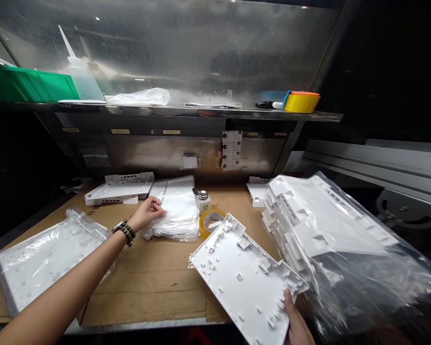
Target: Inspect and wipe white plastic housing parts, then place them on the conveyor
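My left hand [153, 211] reaches over a stack of white plastic bags [179, 206], its fingers pinched on the top bag. Down at the lower right, my right hand [296, 318] grips a white plastic panel [244, 282] by its lower right edge, thumb on the upper face. Small clips and ribs stand up from that face, which is turned towards me. The panel is tilted, its upper corner close to a roll of yellow tape [211, 221]. Behind the tape is a small white dispenser bottle [203, 199] with a metal top.
Bagged white panels [50, 258] lie at the left, and a tall stack of panels [319, 215] in clear film is at the right. More white parts [120, 188] sit at the back. Above runs a metal shelf [165, 111] with a green bin [28, 85] and yellow tape rolls [301, 102].
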`<state>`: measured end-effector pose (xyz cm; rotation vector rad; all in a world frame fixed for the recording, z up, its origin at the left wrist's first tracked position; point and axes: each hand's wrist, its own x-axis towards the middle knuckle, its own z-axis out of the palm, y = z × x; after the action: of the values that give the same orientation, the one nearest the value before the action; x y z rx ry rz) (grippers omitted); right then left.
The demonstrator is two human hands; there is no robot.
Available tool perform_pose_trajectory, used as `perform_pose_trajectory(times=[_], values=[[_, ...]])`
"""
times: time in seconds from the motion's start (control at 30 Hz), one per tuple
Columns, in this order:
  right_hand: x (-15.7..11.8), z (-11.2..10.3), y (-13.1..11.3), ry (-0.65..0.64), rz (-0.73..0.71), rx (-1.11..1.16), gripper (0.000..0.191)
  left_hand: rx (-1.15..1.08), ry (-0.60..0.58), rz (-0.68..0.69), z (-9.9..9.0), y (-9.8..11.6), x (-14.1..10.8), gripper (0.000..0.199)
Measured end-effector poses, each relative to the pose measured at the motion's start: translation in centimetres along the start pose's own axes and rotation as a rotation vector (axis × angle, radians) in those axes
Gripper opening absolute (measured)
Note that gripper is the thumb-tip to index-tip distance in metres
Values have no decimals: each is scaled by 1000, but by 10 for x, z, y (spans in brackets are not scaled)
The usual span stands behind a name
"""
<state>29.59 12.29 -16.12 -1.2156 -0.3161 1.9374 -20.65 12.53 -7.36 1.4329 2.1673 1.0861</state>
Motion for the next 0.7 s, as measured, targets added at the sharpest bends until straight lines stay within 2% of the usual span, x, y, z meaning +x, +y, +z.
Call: perform_pose_trajectory(times=[0.2,0.33,0.43,0.6,0.7], values=[[-6,6,2,-1,3,-37,105,37,-44,128,12,12,-21,38],[-7,10,3,0,-26,-73,107,84,-37,106,15,19,-28,31],[-10,13,3,-20,-31,-73,112,31,-46,41,7,17,-16,28],[-16,18,2,-9,-38,-145,101,-186,-176,-86,-13,8,6,21],[-20,25,1,-59,-32,-112,101,-309,-193,-104,-22,8,8,17]])
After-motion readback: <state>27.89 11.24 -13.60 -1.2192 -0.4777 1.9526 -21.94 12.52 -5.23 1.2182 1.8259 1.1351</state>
